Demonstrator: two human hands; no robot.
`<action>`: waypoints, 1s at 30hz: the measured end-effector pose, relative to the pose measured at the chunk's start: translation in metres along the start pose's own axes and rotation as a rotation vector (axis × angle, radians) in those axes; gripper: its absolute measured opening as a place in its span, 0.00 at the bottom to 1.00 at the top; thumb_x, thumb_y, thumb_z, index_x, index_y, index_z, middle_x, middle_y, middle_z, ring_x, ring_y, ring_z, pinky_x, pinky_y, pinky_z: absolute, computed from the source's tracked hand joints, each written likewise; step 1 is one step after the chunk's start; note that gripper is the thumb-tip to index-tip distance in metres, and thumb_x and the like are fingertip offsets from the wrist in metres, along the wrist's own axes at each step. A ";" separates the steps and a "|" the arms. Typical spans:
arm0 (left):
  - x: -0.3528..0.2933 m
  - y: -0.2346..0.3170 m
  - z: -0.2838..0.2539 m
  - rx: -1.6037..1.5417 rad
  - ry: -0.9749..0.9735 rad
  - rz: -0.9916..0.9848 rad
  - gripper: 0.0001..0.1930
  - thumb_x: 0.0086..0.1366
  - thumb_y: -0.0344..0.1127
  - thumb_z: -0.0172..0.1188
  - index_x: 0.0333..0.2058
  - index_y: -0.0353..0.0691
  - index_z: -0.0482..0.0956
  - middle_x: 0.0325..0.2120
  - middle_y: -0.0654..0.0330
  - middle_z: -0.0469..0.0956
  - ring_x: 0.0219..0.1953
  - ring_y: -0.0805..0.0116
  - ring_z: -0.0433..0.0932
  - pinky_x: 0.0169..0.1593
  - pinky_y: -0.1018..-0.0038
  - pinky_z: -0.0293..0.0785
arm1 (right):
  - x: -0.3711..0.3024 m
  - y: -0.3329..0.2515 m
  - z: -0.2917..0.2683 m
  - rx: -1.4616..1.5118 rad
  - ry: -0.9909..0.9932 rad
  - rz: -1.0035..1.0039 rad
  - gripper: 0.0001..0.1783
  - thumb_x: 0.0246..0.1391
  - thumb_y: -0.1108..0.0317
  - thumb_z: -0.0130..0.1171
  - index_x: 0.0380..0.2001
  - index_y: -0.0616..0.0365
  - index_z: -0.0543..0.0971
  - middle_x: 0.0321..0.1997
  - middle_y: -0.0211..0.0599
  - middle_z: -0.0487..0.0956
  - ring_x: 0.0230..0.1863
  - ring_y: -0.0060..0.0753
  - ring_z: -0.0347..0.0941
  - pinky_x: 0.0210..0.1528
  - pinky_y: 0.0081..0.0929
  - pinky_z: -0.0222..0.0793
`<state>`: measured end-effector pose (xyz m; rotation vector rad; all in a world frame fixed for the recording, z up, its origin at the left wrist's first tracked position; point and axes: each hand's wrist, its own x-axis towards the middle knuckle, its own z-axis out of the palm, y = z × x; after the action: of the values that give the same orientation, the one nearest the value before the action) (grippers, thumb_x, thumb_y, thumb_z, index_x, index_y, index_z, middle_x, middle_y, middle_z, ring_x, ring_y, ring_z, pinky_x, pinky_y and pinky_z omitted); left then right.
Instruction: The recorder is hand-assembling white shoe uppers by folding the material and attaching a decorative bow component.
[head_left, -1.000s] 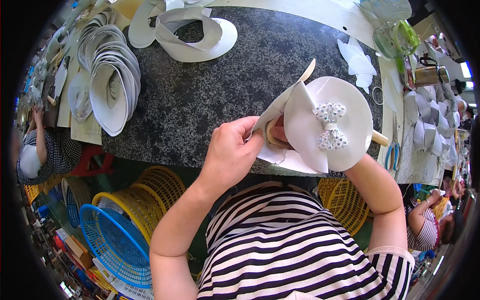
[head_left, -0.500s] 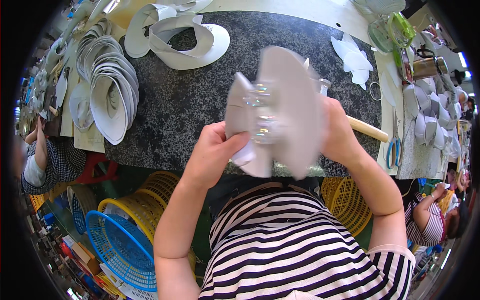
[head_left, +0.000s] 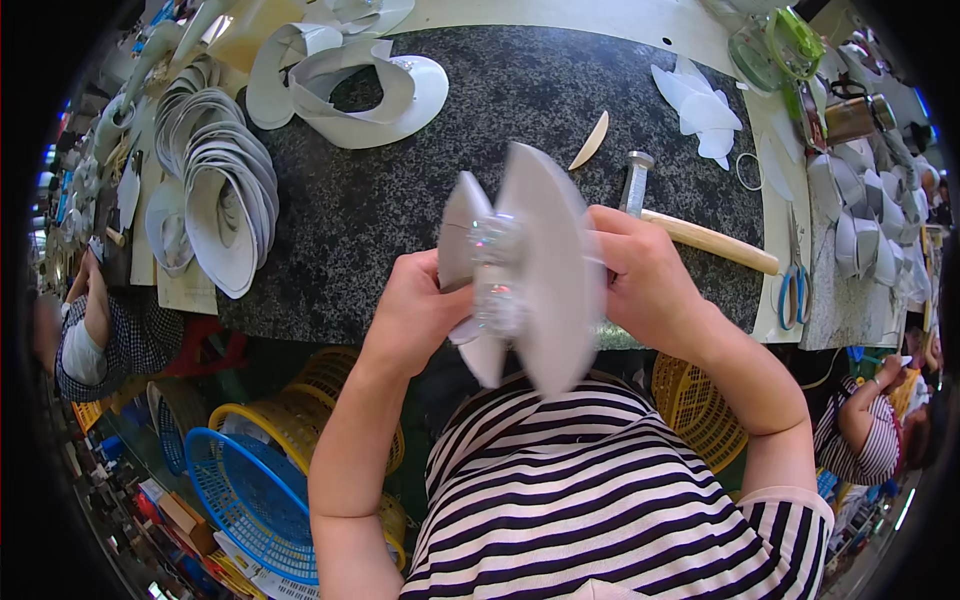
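Your left hand (head_left: pixel 412 305): fingers pinching the near-left part of a white bow-trimmed piece (head_left: pixel 555 290), thumb on the side facing you. Your right hand (head_left: pixel 650 270): fingers curled against the piece's right edge, tips hidden behind it; cannot tell whether they pinch. The piece stands tilted between both sets of fingers, raised over the front of the dark speckled desk (head_left: pixel 350 230), slightly blurred. A glittering bow (head_left: pixel 497 275) sits just right of your left fingers.

Just beyond the right fingers lies a hammer (head_left: pixel 710 243), head nearest them, wooden handle running off to their right. Farther beyond them: a pale curved sliver (head_left: pixel 590 141). Well to their right: blue-handled scissors (head_left: pixel 793 290). Beyond your left fingers: a brimmed white piece (head_left: pixel 415 105). Well left of them: a nested stack of white pieces (head_left: pixel 225 200).
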<state>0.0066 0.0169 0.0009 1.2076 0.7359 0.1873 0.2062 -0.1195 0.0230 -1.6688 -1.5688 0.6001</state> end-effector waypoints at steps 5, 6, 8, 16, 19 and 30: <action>0.008 0.007 0.011 0.456 0.122 0.090 0.11 0.60 0.32 0.63 0.41 0.35 0.86 0.27 0.50 0.85 0.29 0.66 0.86 0.38 0.69 0.78 | -0.020 0.055 0.043 0.844 -0.094 0.355 0.24 0.60 0.72 0.64 0.58 0.64 0.74 0.54 0.40 0.79 0.53 0.30 0.78 0.56 0.28 0.76; 0.009 0.010 0.012 0.481 0.116 0.085 0.10 0.61 0.31 0.64 0.40 0.33 0.85 0.27 0.53 0.85 0.29 0.71 0.83 0.38 0.72 0.78 | -0.021 0.058 0.046 0.919 -0.118 0.382 0.24 0.62 0.72 0.62 0.60 0.64 0.73 0.56 0.40 0.78 0.55 0.28 0.77 0.58 0.26 0.75; 0.010 0.012 0.012 0.527 0.103 0.070 0.09 0.62 0.29 0.65 0.38 0.29 0.85 0.27 0.59 0.86 0.30 0.81 0.79 0.36 0.77 0.76 | -0.016 0.045 0.049 0.957 -0.141 0.359 0.23 0.64 0.72 0.61 0.61 0.63 0.72 0.57 0.39 0.78 0.56 0.27 0.77 0.59 0.25 0.76; 0.016 0.010 0.007 0.509 0.089 0.110 0.10 0.58 0.30 0.63 0.35 0.29 0.85 0.23 0.57 0.84 0.26 0.78 0.78 0.35 0.74 0.75 | -0.007 0.069 0.060 0.937 -0.005 0.422 0.16 0.63 0.71 0.62 0.52 0.61 0.80 0.50 0.37 0.81 0.51 0.24 0.77 0.57 0.22 0.75; 0.018 0.010 0.002 0.460 0.064 0.062 0.10 0.57 0.30 0.63 0.35 0.29 0.85 0.23 0.57 0.84 0.26 0.78 0.79 0.35 0.73 0.75 | -0.002 0.061 0.054 0.600 -0.122 0.392 0.16 0.63 0.71 0.61 0.54 0.62 0.79 0.51 0.37 0.81 0.52 0.25 0.77 0.57 0.23 0.75; 0.011 0.006 0.010 0.603 0.110 0.319 0.10 0.60 0.31 0.64 0.38 0.31 0.86 0.25 0.58 0.85 0.26 0.76 0.81 0.35 0.73 0.76 | -0.014 0.029 0.047 0.812 -0.014 0.372 0.21 0.65 0.73 0.58 0.60 0.64 0.72 0.56 0.40 0.78 0.56 0.30 0.76 0.61 0.26 0.74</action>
<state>0.0224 0.0166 0.0030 1.9035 0.7141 0.3103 0.1861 -0.1227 -0.0306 -1.3004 -0.8196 1.2424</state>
